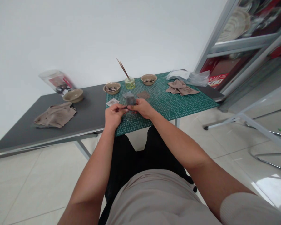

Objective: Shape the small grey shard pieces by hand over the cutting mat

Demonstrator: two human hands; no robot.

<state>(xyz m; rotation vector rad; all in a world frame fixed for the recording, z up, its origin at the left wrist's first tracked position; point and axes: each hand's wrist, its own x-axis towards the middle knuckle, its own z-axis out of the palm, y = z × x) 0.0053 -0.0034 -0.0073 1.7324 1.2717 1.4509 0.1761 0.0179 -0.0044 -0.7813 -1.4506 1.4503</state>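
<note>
Over the front of the green cutting mat (187, 106), my two hands meet. My right hand (141, 107) is closed on a small dark grey sheet (131, 100), whose upper part sticks up past the thumb. My left hand (115, 114) pinches toward the right fingertips; a small dark thing shows between the hands, too small to name. Behind them lie a blue-grey square (128, 94) and a brown square (143, 94). A whitish square packet (112, 102) lies just beyond my left hand.
Two bowls with small items, left (111, 88) and right (149, 79), flank a glass jar (130, 83) of yellowish liquid with thin brushes. Brown cloths lie left (56, 115) and right (181, 87). Another bowl (73, 96), a clear container (56, 82) and plastic bags (189, 77) stand nearby.
</note>
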